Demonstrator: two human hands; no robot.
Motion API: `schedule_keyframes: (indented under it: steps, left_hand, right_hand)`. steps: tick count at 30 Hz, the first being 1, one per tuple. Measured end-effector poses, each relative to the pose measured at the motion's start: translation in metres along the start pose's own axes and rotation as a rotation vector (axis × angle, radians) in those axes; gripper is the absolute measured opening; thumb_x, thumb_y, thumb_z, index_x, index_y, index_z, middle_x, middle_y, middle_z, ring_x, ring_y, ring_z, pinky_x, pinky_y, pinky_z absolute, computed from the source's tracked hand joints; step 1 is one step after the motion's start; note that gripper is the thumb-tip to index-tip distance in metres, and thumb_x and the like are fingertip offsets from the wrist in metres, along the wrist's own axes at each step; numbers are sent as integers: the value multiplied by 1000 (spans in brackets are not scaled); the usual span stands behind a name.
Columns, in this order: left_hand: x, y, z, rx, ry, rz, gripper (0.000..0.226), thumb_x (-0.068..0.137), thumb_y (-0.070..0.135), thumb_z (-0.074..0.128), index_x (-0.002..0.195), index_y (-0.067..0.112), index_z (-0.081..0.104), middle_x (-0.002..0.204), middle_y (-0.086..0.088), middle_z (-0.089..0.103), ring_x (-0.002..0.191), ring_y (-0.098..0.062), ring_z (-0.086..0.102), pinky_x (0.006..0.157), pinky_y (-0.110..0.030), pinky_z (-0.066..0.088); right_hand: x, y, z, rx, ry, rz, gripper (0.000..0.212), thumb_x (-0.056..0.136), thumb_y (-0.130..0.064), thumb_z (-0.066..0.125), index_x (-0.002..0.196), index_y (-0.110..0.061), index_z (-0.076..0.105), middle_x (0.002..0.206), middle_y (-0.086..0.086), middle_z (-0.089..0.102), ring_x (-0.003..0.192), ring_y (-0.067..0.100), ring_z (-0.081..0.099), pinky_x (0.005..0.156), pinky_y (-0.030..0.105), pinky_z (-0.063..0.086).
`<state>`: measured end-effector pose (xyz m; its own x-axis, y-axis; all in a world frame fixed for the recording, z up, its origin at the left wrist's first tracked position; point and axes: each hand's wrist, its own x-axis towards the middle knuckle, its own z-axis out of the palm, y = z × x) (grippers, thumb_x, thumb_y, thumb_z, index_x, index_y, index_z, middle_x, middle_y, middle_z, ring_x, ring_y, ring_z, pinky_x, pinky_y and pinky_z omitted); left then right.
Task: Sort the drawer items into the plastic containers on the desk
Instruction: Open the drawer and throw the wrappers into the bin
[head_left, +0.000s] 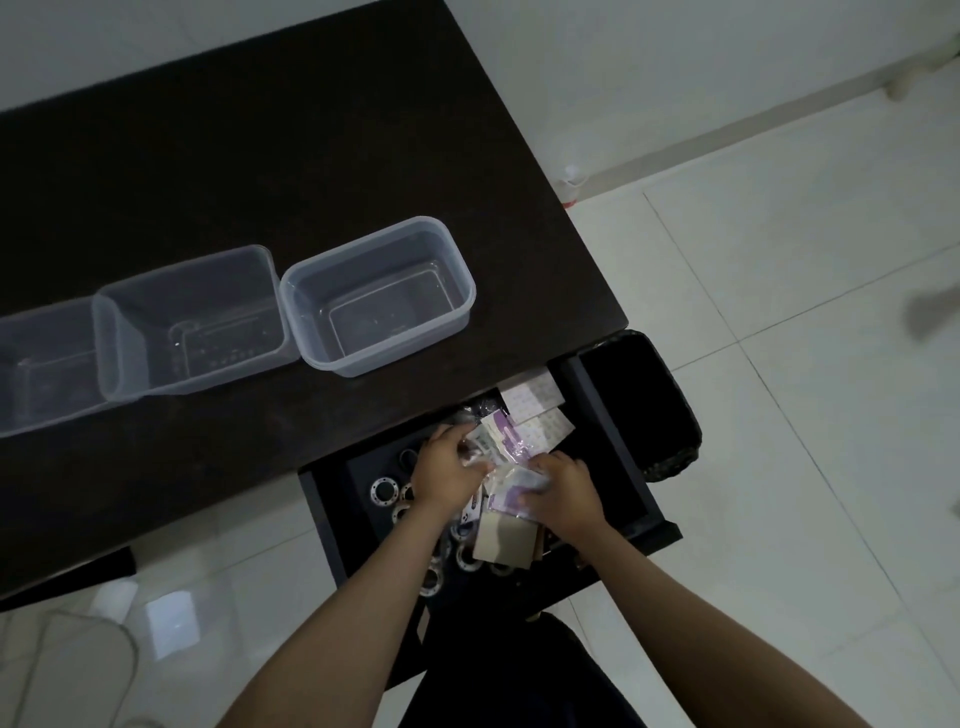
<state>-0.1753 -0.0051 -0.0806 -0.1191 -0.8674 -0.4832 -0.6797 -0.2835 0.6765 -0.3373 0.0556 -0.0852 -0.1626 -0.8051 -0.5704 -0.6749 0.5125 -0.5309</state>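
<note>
An open black drawer (597, 415) juts out from the dark desk (311, 156). Both hands are inside it. My left hand (447, 467) grips small clear plastic packets (485, 439) near the drawer's middle. My right hand (563, 493) closes on a purple-and-white packet (506, 501). Under the hands lie tape rolls (384, 491), a tan cardboard piece (506, 540) and white blister sheets (535, 397) at the back. Three clear plastic containers stand in a row on the desk: right (457, 270), middle (111, 343) and left (10, 415), all with nothing in them.
A black waste bin (660, 395) stands right of the drawer on the white tiled floor. A cable (124, 644) and white papers (171, 621) lie on the floor at lower left. My dark-clothed lap (519, 686) is below the drawer.
</note>
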Motion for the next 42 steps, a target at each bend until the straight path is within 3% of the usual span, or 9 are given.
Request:
schedule_keyframes:
  steps: [3, 8, 12, 16, 20, 25, 33, 39, 42]
  left_hand:
    - [-7, 4, -6, -26, 55, 24, 48, 71, 22, 78, 117, 23, 63, 114, 4, 58, 98, -18, 60, 85, -32, 52]
    - [-28, 9, -16, -37, 179, 98, 34, 75, 19, 75, 107, 17, 67, 91, 4, 57, 81, -16, 57, 69, -24, 46]
    - [-44, 5, -21, -100, 263, 80, 20, 77, 16, 72, 96, 11, 67, 86, 0, 59, 79, -21, 59, 68, -31, 47]
    - [-60, 5, -24, -177, 317, 41, 15, 77, 14, 71, 91, 12, 66, 86, -2, 62, 78, -19, 58, 68, -27, 45]
    - [-67, 9, -28, -279, 334, 9, 8, 78, 17, 71, 84, 16, 65, 81, -5, 65, 72, -19, 59, 67, -29, 47]
    - [-75, 18, -39, -378, 361, 6, 6, 80, 15, 68, 80, 17, 62, 72, -4, 63, 64, -19, 57, 61, -30, 45]
    - [-84, 36, -26, -415, 352, 30, 9, 80, 16, 69, 78, 13, 61, 71, -6, 62, 62, -17, 55, 61, -31, 45]
    - [-76, 68, 2, -407, 307, 24, 18, 79, 20, 72, 76, 9, 58, 72, -8, 60, 64, -16, 53, 61, -31, 45]
    - [-67, 93, 18, -409, 330, 26, 16, 79, 18, 72, 79, 9, 59, 75, -10, 61, 65, -16, 53, 63, -31, 45]
  right_hand:
    - [-6, 3, -2, 33, 49, -42, 21, 74, -27, 75, 87, -12, 68, 92, 1, 63, 92, 29, 53, 71, 30, 36]
    - [-21, -7, -14, -3, 93, -150, 10, 77, -13, 71, 68, -9, 66, 74, 4, 61, 79, 27, 52, 76, 30, 33]
    - [-32, -17, -25, 27, 204, -227, 50, 78, -7, 67, 45, -30, 37, 51, -8, 40, 64, 27, 48, 69, 27, 30]
    - [-37, -26, -36, 59, 263, -230, 52, 78, -8, 67, 47, -28, 29, 50, -10, 36, 67, 20, 43, 54, 23, 26]
    - [-38, -35, -45, 103, 287, -289, 53, 76, -2, 66, 45, -22, 28, 45, -6, 31, 50, 19, 38, 57, 22, 26]
    - [-38, -44, -67, 268, 299, -246, 21, 72, -15, 78, 63, -3, 62, 59, 10, 58, 55, 15, 48, 55, 28, 38]
    - [-33, -42, -105, 446, 317, -145, 13, 71, -15, 81, 67, -11, 69, 70, 15, 71, 64, 24, 66, 66, 38, 54]
    - [-20, -12, -140, 477, 387, -105, 44, 62, -39, 80, 69, 1, 61, 70, 27, 64, 55, 17, 53, 57, 40, 49]
    - [-14, 3, -161, 506, 386, -87, 43, 64, -36, 80, 66, 0, 58, 57, 17, 56, 52, 17, 48, 54, 37, 44]
